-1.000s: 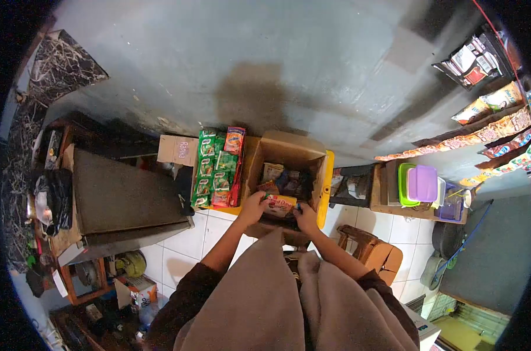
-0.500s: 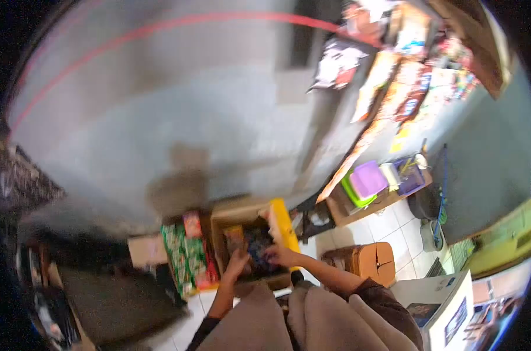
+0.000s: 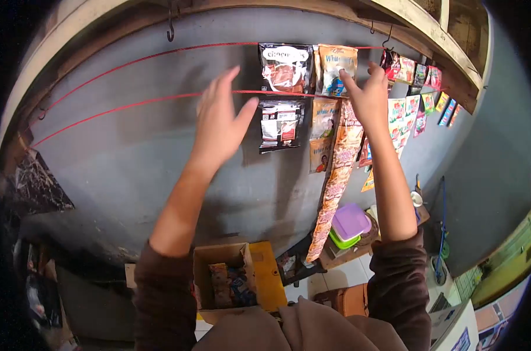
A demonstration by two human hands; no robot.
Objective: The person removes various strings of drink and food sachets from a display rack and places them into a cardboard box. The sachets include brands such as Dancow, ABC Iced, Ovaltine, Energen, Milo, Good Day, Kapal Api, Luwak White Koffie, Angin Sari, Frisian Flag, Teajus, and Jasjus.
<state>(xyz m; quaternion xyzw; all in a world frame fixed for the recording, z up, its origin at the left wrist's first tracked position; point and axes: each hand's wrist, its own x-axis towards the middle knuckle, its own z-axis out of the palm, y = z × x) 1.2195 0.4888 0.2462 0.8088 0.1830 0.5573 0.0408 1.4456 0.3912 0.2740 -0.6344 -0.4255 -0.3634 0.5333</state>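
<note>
The right hand (image 3: 371,104), fingers spread and empty, lay nearer the White Koffie sachets (image 3: 334,59)—hung vertically at the red cords (image 3: 154,104), just left, contact unclear—while the left hand (image 3: 217,128), likewise unladen, flanked the Chocolatos sachets (image 3: 286,70) leftward.

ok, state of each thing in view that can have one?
Left hand: raised, open, nothing visible in it
Right hand: raised, open; contact with tan sachets unclear
Black sachets: hanging
Long patterned strip: hanging, sachets joined
Red cords: strung across the wall
Cardboard box: open, packets inside
</note>
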